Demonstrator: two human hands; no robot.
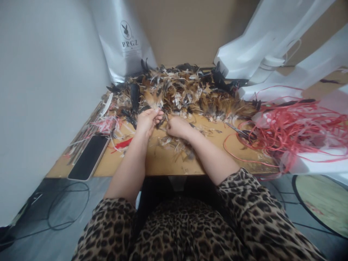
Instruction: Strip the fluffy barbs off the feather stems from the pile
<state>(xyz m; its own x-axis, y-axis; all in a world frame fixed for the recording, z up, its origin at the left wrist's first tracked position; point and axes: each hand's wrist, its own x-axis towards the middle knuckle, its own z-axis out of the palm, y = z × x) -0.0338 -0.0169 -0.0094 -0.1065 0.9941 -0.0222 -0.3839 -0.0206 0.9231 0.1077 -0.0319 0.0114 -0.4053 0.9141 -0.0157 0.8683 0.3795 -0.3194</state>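
Note:
A large heap of brown, white and black feathers (179, 87) lies along the back of the wooden table. My left hand (149, 120) is at the near edge of the heap, its thumb and fingers pinched on a light brown feather (153, 100) that points up and away. Close to its right, my right hand (176, 127) is closed, palm down; its fingertips are turned under and whatever they hold is hidden. Small loose feathers (179, 145) lie on the table just below my right hand.
A phone (88, 157) lies at the left front, with thin sticks (81, 139) beside it. Scissors (246, 134) rest near tangled red strings (301, 134) on the right. A silver bag (125, 40) stands behind the heap. A round green surface (323, 203) is at the lower right.

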